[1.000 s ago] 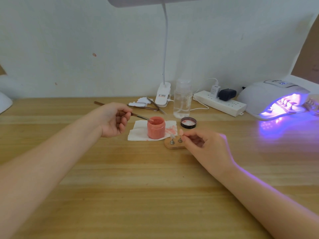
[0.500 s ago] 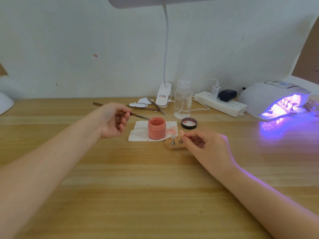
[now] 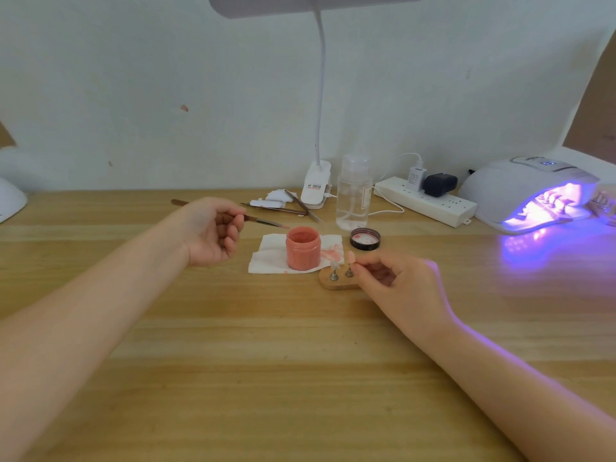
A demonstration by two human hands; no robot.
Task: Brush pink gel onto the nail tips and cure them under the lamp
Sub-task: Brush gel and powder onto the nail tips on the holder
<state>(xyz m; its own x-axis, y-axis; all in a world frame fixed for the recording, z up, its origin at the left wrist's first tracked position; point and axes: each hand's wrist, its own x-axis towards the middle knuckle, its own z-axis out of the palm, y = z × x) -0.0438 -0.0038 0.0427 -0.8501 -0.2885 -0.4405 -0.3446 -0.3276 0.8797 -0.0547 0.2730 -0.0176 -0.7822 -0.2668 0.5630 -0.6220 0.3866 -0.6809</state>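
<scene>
My left hand [image 3: 213, 233] grips the brush [image 3: 233, 217], fingers curled round its handle, the pink-loaded bristle end hanging just left of and above the open jar of pink gel [image 3: 302, 248]. My right hand [image 3: 396, 281] pinches the pink nail tip [image 3: 350, 258] on the right post of the small wooden stand [image 3: 338, 284]; the tip beside it on the left post [image 3: 334, 265] looks clear, not yet painted, I think. The jar sits on a stained paper towel [image 3: 271, 253], its lid [image 3: 365, 239] just to the right. Far right, the curing lamp [image 3: 530, 195] glows violet with something inside, too blurred to name.

My worry: the loaded brush could drip on the table as it crosses over, or my pinching fingers could smear wet gel on the tip. A nudge might also tip the light little stand.
</scene>
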